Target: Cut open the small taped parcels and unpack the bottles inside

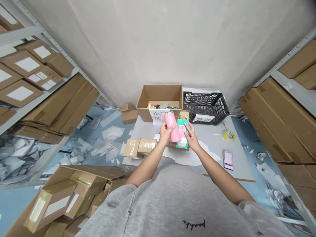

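My left hand (165, 132) is wrapped round a pink bottle (172, 126), which is tilted and has a loop at its lid end. To its right, my right hand (191, 135) holds a green box (182, 133) with a picture of a pink bottle on its front. The box's top flap stands up. Bottle and box are side by side above the near part of the table, and part of a brown carton shows beneath them.
A labelled cardboard box (158, 89) with items inside and a black crate (206, 108) stand at the back. Small cartons (132, 148) lie left; tape (228, 135) and a phone (228, 160) lie right. Shelves with boxes flank the table.
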`<state>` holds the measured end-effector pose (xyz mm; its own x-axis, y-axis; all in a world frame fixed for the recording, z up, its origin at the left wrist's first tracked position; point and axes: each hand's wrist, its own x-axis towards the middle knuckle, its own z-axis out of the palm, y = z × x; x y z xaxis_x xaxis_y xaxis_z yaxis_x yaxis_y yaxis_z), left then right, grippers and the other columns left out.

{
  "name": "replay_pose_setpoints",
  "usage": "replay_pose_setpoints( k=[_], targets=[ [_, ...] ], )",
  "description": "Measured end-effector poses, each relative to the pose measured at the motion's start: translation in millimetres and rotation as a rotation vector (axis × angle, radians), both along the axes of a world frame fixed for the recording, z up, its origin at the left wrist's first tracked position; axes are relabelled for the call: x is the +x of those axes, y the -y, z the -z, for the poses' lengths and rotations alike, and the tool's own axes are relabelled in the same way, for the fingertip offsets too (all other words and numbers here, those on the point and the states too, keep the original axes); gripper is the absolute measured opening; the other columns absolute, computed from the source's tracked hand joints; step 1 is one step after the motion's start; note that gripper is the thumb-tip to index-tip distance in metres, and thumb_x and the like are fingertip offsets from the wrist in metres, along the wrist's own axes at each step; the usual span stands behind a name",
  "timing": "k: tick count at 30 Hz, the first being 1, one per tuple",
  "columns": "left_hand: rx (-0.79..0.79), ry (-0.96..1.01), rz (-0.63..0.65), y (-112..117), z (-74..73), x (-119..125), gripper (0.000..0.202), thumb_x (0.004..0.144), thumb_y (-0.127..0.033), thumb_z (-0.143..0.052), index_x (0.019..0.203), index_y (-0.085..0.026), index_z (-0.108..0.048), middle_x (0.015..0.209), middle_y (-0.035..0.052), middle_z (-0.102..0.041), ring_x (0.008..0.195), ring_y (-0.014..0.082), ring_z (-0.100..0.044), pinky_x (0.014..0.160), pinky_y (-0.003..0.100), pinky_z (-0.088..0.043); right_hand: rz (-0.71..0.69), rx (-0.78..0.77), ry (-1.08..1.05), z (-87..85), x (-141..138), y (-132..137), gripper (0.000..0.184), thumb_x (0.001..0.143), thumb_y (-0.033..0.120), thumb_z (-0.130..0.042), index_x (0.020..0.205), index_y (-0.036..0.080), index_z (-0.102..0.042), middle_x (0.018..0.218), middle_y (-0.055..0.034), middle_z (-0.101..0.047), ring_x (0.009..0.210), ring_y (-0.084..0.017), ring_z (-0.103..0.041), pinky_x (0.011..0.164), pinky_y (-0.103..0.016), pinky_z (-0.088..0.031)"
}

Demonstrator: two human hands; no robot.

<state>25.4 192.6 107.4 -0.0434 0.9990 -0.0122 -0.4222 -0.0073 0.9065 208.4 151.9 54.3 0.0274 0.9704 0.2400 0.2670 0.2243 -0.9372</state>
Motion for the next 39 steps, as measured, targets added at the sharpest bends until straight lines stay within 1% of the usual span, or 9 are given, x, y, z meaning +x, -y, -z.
replay_pose_setpoints(
  k=[3, 5, 7, 9, 12, 17, 25, 33, 39],
  targets=[
    [0.055, -0.001, -0.032, -25, -23.5, -20, 0.069, 0.065, -0.046, -0.094, 0.124, -0.022, -0.067, 0.115, 0.0090, -0.071, 0.112, 0.0278, -0.066, 0.103, 0.043, -0.052, -0.049, -0.059, -0.095, 0.5, 2, 1, 0.091, 0.094, 0.073, -0.054, 0.168, 0.040, -0.013, 0.173, -0.0048, -0.020, 0.152, -0.029, -0.040, 0.122, -0.049, -0.038],
    [0.104, 0.031, -0.081, -43, -40.9, -29, 0.085, 0.064, -0.041, -0.096, 0.139, -0.026, -0.059, 0.127, 0.0105, -0.067, 0.123, 0.0286, -0.063, 0.108, 0.043, -0.050, -0.076, -0.086, -0.168, 1.5, 2, 1, 0.105, 0.091, 0.075, -0.056, 0.168, 0.040, 0.007, 0.171, -0.0082, -0.027, 0.144, -0.030, -0.050, 0.118, -0.051, -0.043],
    [0.157, 0.055, -0.124, -60, -56.7, -34, 0.107, 0.063, -0.037, -0.098, 0.153, -0.035, -0.042, 0.144, 0.0099, -0.058, 0.132, 0.0272, -0.059, 0.111, 0.043, -0.049, -0.091, -0.097, -0.205, 1.4, 0, 1, 0.111, 0.089, 0.078, -0.056, 0.168, 0.038, 0.011, 0.165, -0.0094, -0.038, 0.142, -0.031, -0.053, 0.118, -0.052, -0.042],
    [0.205, 0.054, -0.155, -74, -69.1, -37, 0.119, 0.064, -0.041, -0.098, 0.160, -0.042, -0.028, 0.156, 0.0090, -0.047, 0.135, 0.0266, -0.057, 0.113, 0.043, -0.048, -0.110, -0.101, -0.213, -0.5, -1, 2, 0.110, 0.088, 0.079, -0.056, 0.168, 0.037, 0.006, 0.160, -0.0092, -0.044, 0.142, -0.032, -0.052, 0.119, -0.052, -0.041],
    [0.242, 0.054, -0.167, -88, -79.6, -37, 0.130, 0.066, -0.044, -0.098, 0.164, -0.048, -0.012, 0.158, 0.0095, -0.042, 0.136, 0.0292, -0.056, 0.114, 0.048, -0.047, -0.136, -0.098, -0.210, -5.6, -3, 5, 0.108, 0.087, 0.078, -0.058, 0.169, 0.038, -0.002, 0.162, -0.0077, -0.043, 0.142, -0.033, -0.052, 0.119, -0.051, -0.041],
    [0.271, 0.091, -0.135, -92, -76.0, -26, 0.137, 0.065, -0.041, -0.099, 0.165, -0.049, -0.005, 0.155, 0.0105, -0.042, 0.137, 0.0320, -0.054, 0.114, 0.052, -0.045, -0.188, -0.072, -0.211, -8.8, -4, 6, 0.105, 0.085, 0.077, -0.062, 0.169, 0.038, -0.011, 0.167, -0.0052, -0.035, 0.143, -0.034, -0.050, 0.119, -0.049, -0.041],
    [0.236, 0.072, -0.070, -78, -59.1, -1, 0.105, 0.068, -0.046, -0.096, 0.156, -0.044, -0.038, 0.156, 0.0077, -0.044, 0.139, 0.0330, -0.050, 0.112, 0.047, -0.048, -0.204, -0.070, -0.158, -15.6, -8, 10, 0.099, 0.084, 0.080, -0.060, 0.166, 0.036, -0.026, 0.167, -0.0048, -0.037, 0.140, -0.034, -0.052, 0.117, -0.049, -0.044],
    [0.344, -0.055, -0.016, -81, -58.3, -9, 0.101, 0.063, -0.053, -0.096, 0.149, -0.039, -0.045, 0.151, 0.0084, -0.046, 0.134, 0.0316, -0.053, 0.108, 0.042, -0.050, -0.190, -0.061, -0.201, -17.5, -10, 17, 0.098, 0.087, 0.077, -0.061, 0.166, 0.033, -0.024, 0.162, -0.0081, -0.044, 0.139, -0.034, -0.053, 0.117, -0.050, -0.044],
    [0.494, -0.201, 0.004, -91, -55.2, -22, 0.099, 0.068, -0.061, -0.090, 0.149, -0.041, -0.038, 0.150, 0.0074, -0.045, 0.134, 0.0303, -0.052, 0.105, 0.039, -0.050, -0.178, -0.020, -0.288, -20.4, -15, 20, 0.086, 0.090, 0.070, -0.064, 0.162, 0.032, -0.034, 0.157, -0.0085, -0.049, 0.141, -0.033, -0.051, 0.118, -0.051, -0.042]
  ],
)
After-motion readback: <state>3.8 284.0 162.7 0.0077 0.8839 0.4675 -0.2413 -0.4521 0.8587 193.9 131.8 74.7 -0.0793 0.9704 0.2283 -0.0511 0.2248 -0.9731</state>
